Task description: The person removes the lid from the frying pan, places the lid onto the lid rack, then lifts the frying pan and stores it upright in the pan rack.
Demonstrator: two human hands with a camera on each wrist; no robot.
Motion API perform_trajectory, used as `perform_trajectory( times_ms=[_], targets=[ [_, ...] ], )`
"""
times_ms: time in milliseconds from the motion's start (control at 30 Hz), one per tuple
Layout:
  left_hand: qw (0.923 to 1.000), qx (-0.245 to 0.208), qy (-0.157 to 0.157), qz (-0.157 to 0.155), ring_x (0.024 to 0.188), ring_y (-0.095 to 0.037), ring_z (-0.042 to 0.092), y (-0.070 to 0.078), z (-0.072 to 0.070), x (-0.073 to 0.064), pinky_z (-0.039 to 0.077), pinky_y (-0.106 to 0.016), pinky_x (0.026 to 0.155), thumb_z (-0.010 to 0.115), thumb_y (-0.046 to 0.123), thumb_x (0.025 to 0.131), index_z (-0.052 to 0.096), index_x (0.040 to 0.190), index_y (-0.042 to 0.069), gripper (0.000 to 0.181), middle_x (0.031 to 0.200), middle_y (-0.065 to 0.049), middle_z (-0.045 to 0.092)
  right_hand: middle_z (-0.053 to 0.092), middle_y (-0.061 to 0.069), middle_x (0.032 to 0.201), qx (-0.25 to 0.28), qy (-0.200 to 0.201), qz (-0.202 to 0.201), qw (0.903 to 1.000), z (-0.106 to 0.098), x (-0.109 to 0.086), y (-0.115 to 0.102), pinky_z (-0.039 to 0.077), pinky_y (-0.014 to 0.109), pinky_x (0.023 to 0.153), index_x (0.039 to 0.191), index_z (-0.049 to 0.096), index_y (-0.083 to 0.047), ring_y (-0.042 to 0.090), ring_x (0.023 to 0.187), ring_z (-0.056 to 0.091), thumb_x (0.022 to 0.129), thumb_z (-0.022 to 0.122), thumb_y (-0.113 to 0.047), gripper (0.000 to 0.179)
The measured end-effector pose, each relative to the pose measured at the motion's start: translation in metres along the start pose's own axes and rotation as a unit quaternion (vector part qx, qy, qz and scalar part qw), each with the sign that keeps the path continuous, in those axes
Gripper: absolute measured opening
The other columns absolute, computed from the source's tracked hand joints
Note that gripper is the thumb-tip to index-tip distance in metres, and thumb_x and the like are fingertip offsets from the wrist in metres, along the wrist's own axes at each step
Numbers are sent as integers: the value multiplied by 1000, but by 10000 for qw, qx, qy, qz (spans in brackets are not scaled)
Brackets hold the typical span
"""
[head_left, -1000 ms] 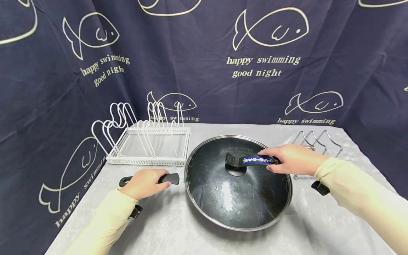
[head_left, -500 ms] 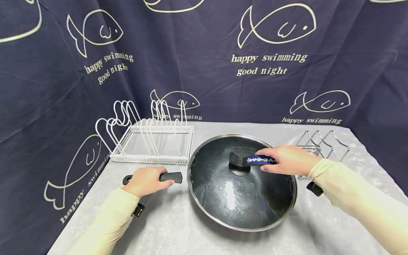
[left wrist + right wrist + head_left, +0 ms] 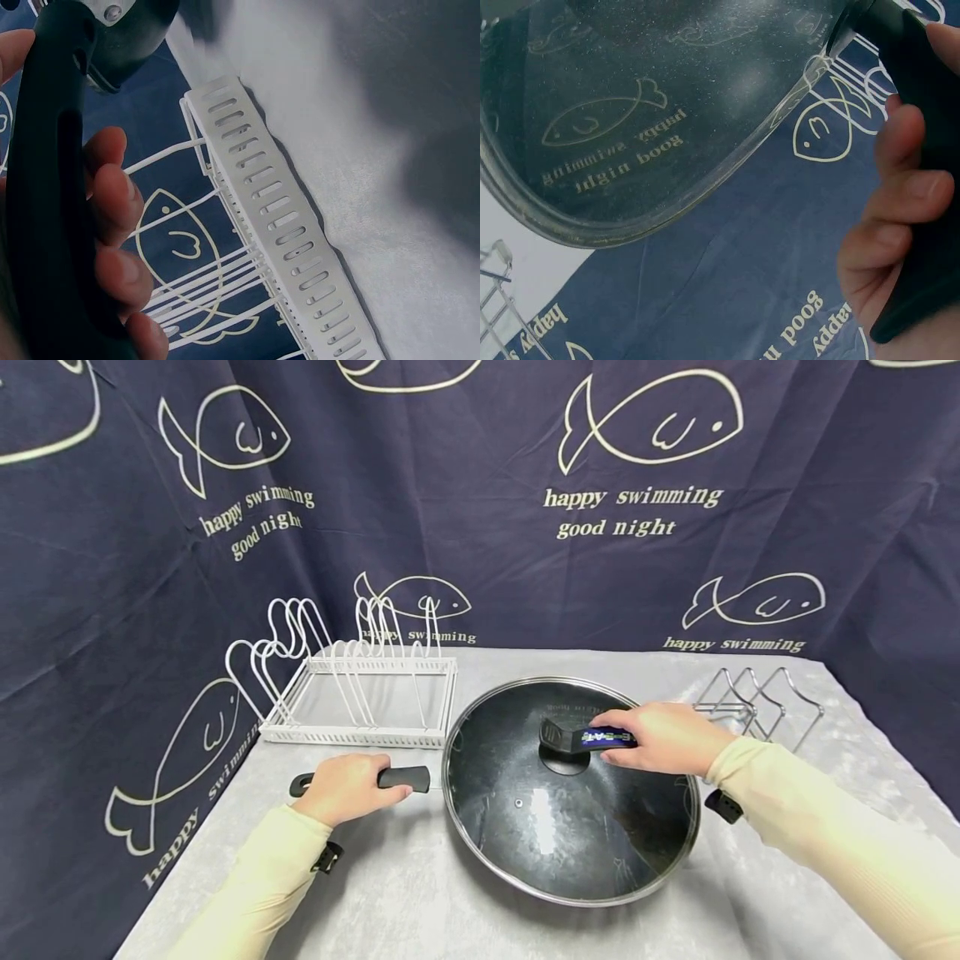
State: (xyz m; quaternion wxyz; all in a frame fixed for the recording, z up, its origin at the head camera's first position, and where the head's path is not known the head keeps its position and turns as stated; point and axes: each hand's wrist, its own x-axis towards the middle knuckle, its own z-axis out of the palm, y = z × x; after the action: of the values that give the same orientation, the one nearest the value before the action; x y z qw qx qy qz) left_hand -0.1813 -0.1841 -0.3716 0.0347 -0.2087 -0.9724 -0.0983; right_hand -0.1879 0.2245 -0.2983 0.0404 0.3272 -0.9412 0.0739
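Observation:
A large frying pan sits at the centre of the table, mostly hidden under its glass lid. My left hand grips the black pan handle, which points left. In the left wrist view several curled fingers wrap that handle. On top of the lid, my right hand holds the long black lid handle with its blue label. The right wrist view has the fingers curled around it, beside the glass and its steel rim. The lid rests over the pan, covering its whole opening.
Behind my left hand stands a white rack with upright wire loops. A chrome wire rack is at the back right, partly behind my right hand. A navy fish-print cloth hangs around the grey table.
My right hand has slid left along the lid handle, covering more of its label. The head view has turned slightly. My left hand keeps its hold on the pan handle.

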Motion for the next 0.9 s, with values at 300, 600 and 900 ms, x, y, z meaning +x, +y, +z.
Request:
perform_trajectory(
  times_ms=[300, 600, 900],
  targets=[
    [9999, 4, 99, 55, 49, -10, 38, 0, 2, -1, 32, -31, 43, 65, 47, 77, 39, 63, 21, 40, 53, 8, 37, 56, -10, 67, -66, 28, 65, 10000, 0, 1, -2, 44, 36, 51, 110, 67, -19, 8, 59, 50, 79, 73, -33, 34],
    [9999, -20, 136, 99, 49, -10, 38, -1, 2, 1, 32, -32, 43, 65, 47, 77, 40, 63, 21, 39, 53, 9, 37, 53, -12, 63, 35, 36, 372, 9993, 3, -2, -3, 41, 35, 48, 110, 68, -24, 9, 57, 48, 80, 72, -35, 32],
    [9998, -44, 188, -2, 48, -10, 38, -1, 2, -1, 31, -31, 43, 66, 47, 76, 39, 63, 21, 39, 53, 9, 36, 56, -12, 64, 8, 167, 365, 9992, 3, -1, -4, 42, 37, 48, 111, 68, -24, 10, 58, 50, 80, 73, -36, 34]
  ],
)
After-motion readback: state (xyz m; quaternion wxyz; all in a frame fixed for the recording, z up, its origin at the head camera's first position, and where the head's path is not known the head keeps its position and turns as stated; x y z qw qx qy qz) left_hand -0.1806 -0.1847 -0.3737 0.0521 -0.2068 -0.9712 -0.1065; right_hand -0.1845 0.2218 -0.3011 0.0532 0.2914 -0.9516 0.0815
